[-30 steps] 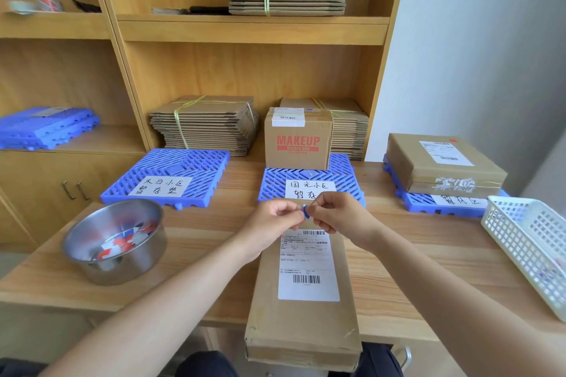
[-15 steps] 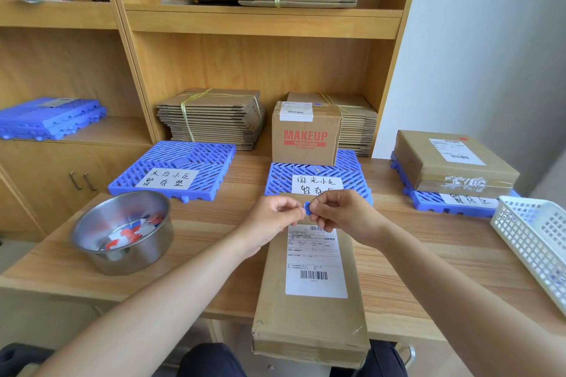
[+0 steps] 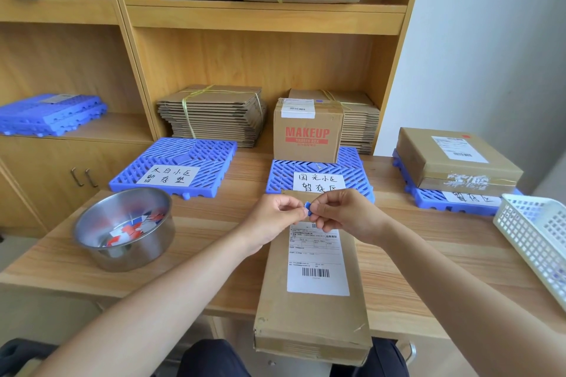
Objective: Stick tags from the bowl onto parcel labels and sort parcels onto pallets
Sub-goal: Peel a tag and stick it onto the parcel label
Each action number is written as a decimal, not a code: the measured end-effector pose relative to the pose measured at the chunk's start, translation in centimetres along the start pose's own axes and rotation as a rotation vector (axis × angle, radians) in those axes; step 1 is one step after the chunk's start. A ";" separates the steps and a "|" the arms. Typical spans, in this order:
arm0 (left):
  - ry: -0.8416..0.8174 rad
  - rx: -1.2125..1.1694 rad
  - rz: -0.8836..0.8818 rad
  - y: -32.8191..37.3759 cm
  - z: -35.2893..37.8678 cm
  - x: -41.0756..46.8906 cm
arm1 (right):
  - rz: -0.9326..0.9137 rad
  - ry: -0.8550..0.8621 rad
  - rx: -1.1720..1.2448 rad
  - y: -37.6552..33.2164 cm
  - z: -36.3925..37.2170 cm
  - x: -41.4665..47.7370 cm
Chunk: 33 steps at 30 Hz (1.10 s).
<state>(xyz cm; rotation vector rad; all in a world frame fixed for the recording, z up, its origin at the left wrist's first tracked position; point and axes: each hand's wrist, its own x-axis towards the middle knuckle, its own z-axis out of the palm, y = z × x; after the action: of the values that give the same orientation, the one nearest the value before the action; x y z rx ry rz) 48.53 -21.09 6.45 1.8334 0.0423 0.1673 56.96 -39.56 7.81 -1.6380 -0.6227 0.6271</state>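
At the frame's left, a steel bowl is sitting on the table, holding red, white and blue tags. At centre, the left hand and right hand are both pinching one small blue tag, just above the white label on a long brown parcel. Being so tiny, the tag could be folding onto itself or clinging to a fingertip — landing crooked on the label.

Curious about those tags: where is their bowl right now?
In the head view, the steel bowl sits on the left side of the wooden table, just in front of the left blue pallet and left of the left hand.
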 end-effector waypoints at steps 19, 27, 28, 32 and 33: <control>0.077 0.209 0.024 0.4 0.0 0.3 | 0.024 0.029 -0.036 -0.5 0.4 -0.1; 0.112 0.242 -0.017 0.6 0.5 0.5 | 0.001 0.028 -0.058 -0.1 0.4 -0.1; 0.130 0.251 -0.023 0.6 0.6 0.5 | -0.004 0.028 -0.065 0.0 0.4 -0.1; 0.160 0.257 -0.040 0.6 0.7 0.6 | -0.027 0.023 -0.065 0.0 0.4 0.0; 0.160 0.260 -0.043 0.6 0.7 0.7 | -0.031 0.023 -0.064 0.0 0.5 0.1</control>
<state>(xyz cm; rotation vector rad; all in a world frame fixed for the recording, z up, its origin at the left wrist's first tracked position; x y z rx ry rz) 49.24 -21.82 6.90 2.0731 0.2247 0.2885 56.67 -39.21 7.70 -1.6899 -0.6562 0.5702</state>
